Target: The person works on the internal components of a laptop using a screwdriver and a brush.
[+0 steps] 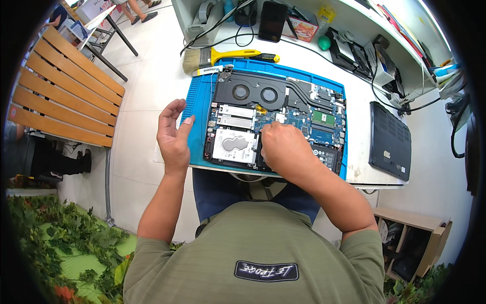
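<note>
Opened laptop (276, 119) on blue mat (198, 109): right hand (283, 147) curled, fingertips on its board; left hand (172, 134) spread, empty, beside mat.

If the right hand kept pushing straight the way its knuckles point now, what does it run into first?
Probably the silver hard drive: the right hand sits on the opened laptop, fingers curled toward the drive's right edge. Contact is hidden.

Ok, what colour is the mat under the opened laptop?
Blue: the mat shows best in the head view, under the opened laptop.
</note>
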The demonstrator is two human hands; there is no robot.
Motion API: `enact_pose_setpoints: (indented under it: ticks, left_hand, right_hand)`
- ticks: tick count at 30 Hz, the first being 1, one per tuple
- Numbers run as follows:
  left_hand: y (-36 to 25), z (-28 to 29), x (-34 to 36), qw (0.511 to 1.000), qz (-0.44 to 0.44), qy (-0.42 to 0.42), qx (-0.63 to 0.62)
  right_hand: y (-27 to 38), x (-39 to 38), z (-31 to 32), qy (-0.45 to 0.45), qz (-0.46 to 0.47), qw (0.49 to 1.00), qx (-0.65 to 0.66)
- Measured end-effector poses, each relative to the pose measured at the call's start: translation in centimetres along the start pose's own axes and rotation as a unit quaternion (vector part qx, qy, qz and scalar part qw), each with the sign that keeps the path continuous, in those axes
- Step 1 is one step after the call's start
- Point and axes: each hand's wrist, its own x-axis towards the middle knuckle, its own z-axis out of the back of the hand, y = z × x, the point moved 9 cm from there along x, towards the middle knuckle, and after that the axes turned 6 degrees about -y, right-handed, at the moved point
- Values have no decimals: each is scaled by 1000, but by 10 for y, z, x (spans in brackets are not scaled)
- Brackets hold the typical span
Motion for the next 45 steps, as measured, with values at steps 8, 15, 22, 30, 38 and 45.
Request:
enact_pose_setpoints:
  ticks: [8,15,22,30,38,45]
  left_hand:
    - [2,-2,-2,999,19,-12,-23]
    - [5,1,-2,999,19,-20,-23]
    - [6,2,-2,999,20,-22,-23]
    - [5,2,-3,999,20,-25,-22]
    - [4,2,-4,999,13,-23,-23]
    - [5,1,-4,999,12,-14,-31]
  right_hand:
    - [-13,6,-6,22,4,999,40]
    - [-17,2,-6,25,-12,997,77]
    - [-23,-4,-16,7,-13,995,94]
    - [-25,-9,-14,-29,-3,995,100]
    - [-29,-36,18,-127,-43,976,173]
    - [-22,-45,7,-201,-20,972,122]
